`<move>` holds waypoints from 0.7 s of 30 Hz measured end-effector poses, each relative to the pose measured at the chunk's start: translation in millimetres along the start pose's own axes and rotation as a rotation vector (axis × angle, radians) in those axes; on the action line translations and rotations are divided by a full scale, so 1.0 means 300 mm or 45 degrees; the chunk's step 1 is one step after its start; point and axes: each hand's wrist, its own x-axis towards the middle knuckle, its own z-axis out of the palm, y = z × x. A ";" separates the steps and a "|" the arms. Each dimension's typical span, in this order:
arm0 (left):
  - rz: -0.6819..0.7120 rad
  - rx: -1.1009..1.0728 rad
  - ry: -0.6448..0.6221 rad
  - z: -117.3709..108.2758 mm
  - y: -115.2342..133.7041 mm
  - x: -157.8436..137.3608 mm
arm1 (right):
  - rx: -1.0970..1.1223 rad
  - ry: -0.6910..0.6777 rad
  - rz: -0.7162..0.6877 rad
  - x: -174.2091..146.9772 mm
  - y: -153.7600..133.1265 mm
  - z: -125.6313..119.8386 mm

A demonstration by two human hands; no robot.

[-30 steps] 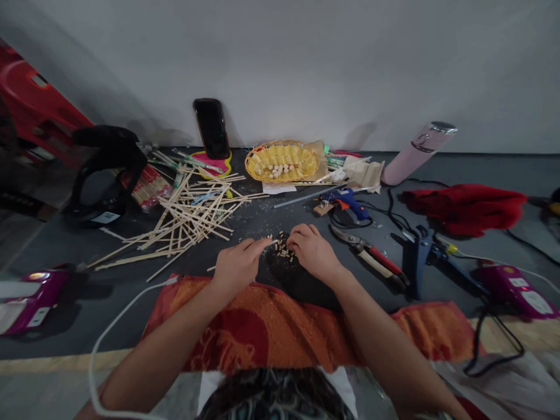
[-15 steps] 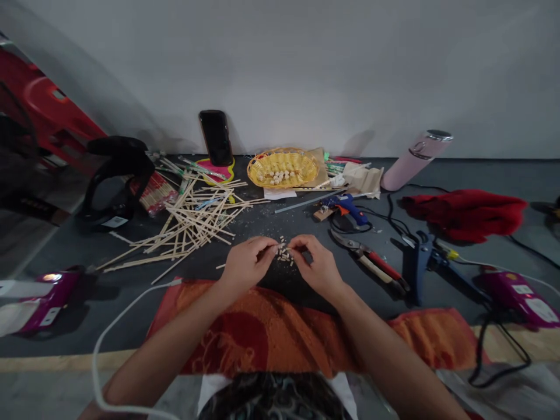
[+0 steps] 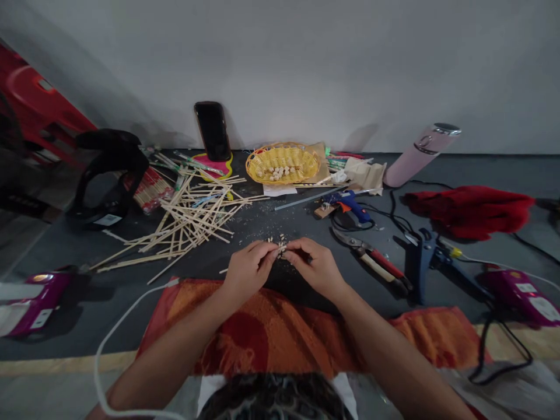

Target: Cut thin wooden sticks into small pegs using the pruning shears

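Observation:
My left hand (image 3: 250,267) and my right hand (image 3: 318,268) meet fingertip to fingertip at the middle of the dark table. Thumb and forefinger are pinched in each. Between the tips are short cut pieces of wooden stick (image 3: 282,248), too small to tell exactly how many are held or whether they are joined. More such bits lie on the table just behind and under the fingers, partly hidden. Beyond them stands a yellow wicker basket (image 3: 258,172) with several small pale wooden clusters in it.
Loose wooden sticks (image 3: 196,216) form a heap at left. A blue glue gun (image 3: 352,205), red-handled pruning shears (image 3: 376,262), a blue cutting tool (image 3: 422,265) and a red cloth (image 3: 472,211) lie at right. A phone (image 3: 213,131) and pink bottle (image 3: 420,154) stand behind. An orange towel (image 3: 280,332) covers the front edge.
My two hands' fingertips have drawn closer together over the stick pieces. The whole view has shifted slightly; the other things on the table stay in place.

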 end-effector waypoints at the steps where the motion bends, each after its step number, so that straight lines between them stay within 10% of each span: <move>1: -0.001 -0.002 -0.003 0.002 0.001 -0.001 | 0.055 0.008 0.040 -0.002 -0.003 0.005; 21: 0.101 -0.037 0.145 0.027 0.011 -0.027 | 0.787 0.040 0.437 -0.004 -0.033 0.058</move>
